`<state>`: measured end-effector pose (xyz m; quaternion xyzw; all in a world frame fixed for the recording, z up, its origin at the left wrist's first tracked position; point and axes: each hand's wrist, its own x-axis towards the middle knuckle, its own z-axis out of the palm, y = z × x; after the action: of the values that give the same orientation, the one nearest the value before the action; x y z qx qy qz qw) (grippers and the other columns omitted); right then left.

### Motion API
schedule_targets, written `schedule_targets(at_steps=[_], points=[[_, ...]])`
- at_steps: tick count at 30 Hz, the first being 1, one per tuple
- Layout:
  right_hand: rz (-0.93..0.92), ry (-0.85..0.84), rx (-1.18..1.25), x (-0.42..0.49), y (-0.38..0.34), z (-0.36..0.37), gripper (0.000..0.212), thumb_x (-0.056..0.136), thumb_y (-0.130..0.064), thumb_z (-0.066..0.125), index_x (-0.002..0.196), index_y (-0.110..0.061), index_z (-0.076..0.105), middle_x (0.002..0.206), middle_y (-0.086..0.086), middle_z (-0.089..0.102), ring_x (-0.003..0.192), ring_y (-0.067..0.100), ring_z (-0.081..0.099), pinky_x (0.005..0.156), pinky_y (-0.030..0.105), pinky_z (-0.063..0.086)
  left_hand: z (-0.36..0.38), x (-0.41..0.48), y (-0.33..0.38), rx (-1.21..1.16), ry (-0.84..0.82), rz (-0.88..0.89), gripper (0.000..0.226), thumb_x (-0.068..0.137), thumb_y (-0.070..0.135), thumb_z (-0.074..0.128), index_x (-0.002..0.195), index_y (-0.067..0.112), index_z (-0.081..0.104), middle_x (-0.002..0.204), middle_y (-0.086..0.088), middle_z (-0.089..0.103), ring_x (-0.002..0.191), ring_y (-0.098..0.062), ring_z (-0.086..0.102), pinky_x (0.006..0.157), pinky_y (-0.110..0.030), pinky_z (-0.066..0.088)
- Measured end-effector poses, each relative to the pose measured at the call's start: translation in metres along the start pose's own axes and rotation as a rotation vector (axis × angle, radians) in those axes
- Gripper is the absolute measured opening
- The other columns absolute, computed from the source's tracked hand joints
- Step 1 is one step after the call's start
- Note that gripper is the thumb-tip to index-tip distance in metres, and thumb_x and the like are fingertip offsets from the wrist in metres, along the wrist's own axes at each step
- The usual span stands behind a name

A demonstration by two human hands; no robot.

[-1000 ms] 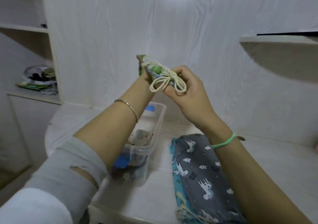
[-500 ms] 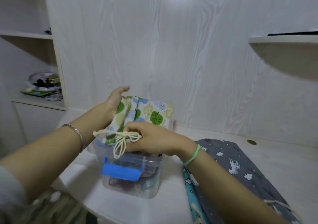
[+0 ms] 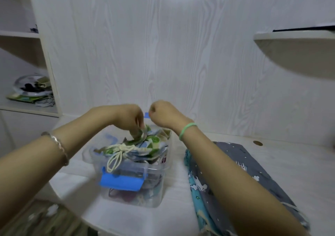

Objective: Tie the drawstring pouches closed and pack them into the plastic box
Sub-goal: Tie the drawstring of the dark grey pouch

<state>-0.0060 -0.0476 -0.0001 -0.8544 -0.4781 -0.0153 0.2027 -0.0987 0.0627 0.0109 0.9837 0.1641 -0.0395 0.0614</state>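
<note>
A clear plastic box point(image 3: 155, 190) with a blue latch point(image 3: 121, 181) stands on the white desk. A leaf-print drawstring pouch point(image 3: 154, 141) lies on top of the other pouches inside it, its knotted cream cord point(image 3: 117, 154) hanging over the near rim. My left hand point(image 3: 126, 118) reaches down into the box and its fingertips pinch the pouch's upper edge. Just right of it, my right hand point(image 3: 163, 114) hovers above the box's far rim in a loose fist, holding nothing that I can see.
A stack of pouches lies right of the box: a grey unicorn-print pouch point(image 3: 253, 165) on top, a teal one point(image 3: 195, 190) beneath. A wall shelf point(image 3: 293, 38) juts out upper right. Shelves at left hold a round clear container point(image 3: 30, 83). The desk's front edge curves near me.
The leaf-print pouch went from held up for tying, down into the box. My right hand let go of the cord and rose; my left hand now pinches the pouch's top.
</note>
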Motion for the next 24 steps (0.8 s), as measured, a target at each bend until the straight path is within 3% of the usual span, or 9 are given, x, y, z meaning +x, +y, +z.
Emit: schedule_targets(at_steps=[2,4,6,11,15,19,22,24], points=[[-0.005,-0.222,-0.198,0.015,0.002,0.020,0.040,0.089,-0.015,0.060,0.128,-0.008,0.056,0.129,0.013,0.058,0.110,0.029,0.058,0.080,0.034,0.048,0.013,-0.003,0.007,-0.023,-0.404,0.006,0.029,0.085,0.010,0.066,0.113,0.016,0.067,0.112,0.000,0.066,0.101,-0.017,0.061,0.087,-0.027,0.051],[0.049,-0.508,-0.366,0.022,0.001,0.038,0.066,0.082,-0.028,0.073,0.141,-0.015,0.045,0.137,0.008,0.053,0.108,0.028,0.058,0.077,0.035,0.052,0.021,-0.005,0.009,0.106,-0.575,-0.041,0.040,0.093,0.013,0.058,0.133,0.016,0.056,0.132,-0.002,0.056,0.113,-0.017,0.056,0.096,-0.029,0.048],[0.052,-0.671,-0.566,0.027,-0.004,0.045,0.082,0.079,-0.042,0.075,0.147,-0.018,0.038,0.146,0.006,0.046,0.120,0.029,0.054,0.091,0.036,0.050,0.029,-0.003,0.004,0.224,-0.594,-0.094,0.044,0.097,0.019,0.053,0.140,0.013,0.048,0.140,-0.006,0.050,0.119,-0.022,0.052,0.102,-0.034,0.044],[0.108,-0.762,-0.731,0.028,-0.020,0.042,0.071,0.087,-0.050,0.065,0.144,-0.012,0.045,0.145,0.004,0.047,0.125,0.025,0.051,0.089,0.031,0.043,0.039,-0.003,0.014,0.490,-0.536,-0.172,0.042,0.099,0.023,0.046,0.136,0.004,0.048,0.122,-0.011,0.055,0.098,-0.028,0.051,0.100,-0.041,0.043],[0.065,-0.754,-0.794,0.021,-0.023,0.036,0.075,0.089,-0.052,0.060,0.150,-0.016,0.033,0.154,0.005,0.036,0.132,0.024,0.043,0.100,0.032,0.038,0.039,-0.010,0.041,0.557,-0.486,-0.161,0.054,0.101,0.016,0.042,0.150,0.007,0.022,0.150,-0.016,0.035,0.131,-0.035,0.040,0.105,-0.039,0.036],[-0.011,-0.719,-0.844,0.020,-0.023,0.041,0.081,0.086,-0.051,0.064,0.151,-0.017,0.028,0.154,0.006,0.034,0.133,0.024,0.041,0.104,0.033,0.036,0.045,-0.011,0.049,0.616,-0.537,-0.167,0.046,0.099,0.008,0.042,0.142,-0.006,0.032,0.145,-0.023,0.037,0.131,-0.038,0.040,0.106,-0.042,0.035],[0.006,-0.736,-0.828,0.020,-0.022,0.041,0.078,0.086,-0.050,0.064,0.149,-0.016,0.033,0.150,0.006,0.039,0.130,0.025,0.044,0.103,0.035,0.038,0.044,-0.017,0.046,0.596,-0.522,-0.184,0.046,0.098,0.011,0.044,0.142,-0.001,0.034,0.142,-0.022,0.041,0.130,-0.036,0.043,0.106,-0.041,0.037],[0.034,-0.723,-0.773,0.024,-0.019,0.043,0.076,0.083,-0.052,0.067,0.145,-0.016,0.041,0.144,0.005,0.047,0.122,0.027,0.051,0.096,0.037,0.043,0.040,-0.013,0.038,0.509,-0.484,-0.192,0.038,0.097,0.023,0.050,0.131,0.006,0.050,0.133,-0.017,0.054,0.123,-0.033,0.052,0.104,-0.041,0.042]])
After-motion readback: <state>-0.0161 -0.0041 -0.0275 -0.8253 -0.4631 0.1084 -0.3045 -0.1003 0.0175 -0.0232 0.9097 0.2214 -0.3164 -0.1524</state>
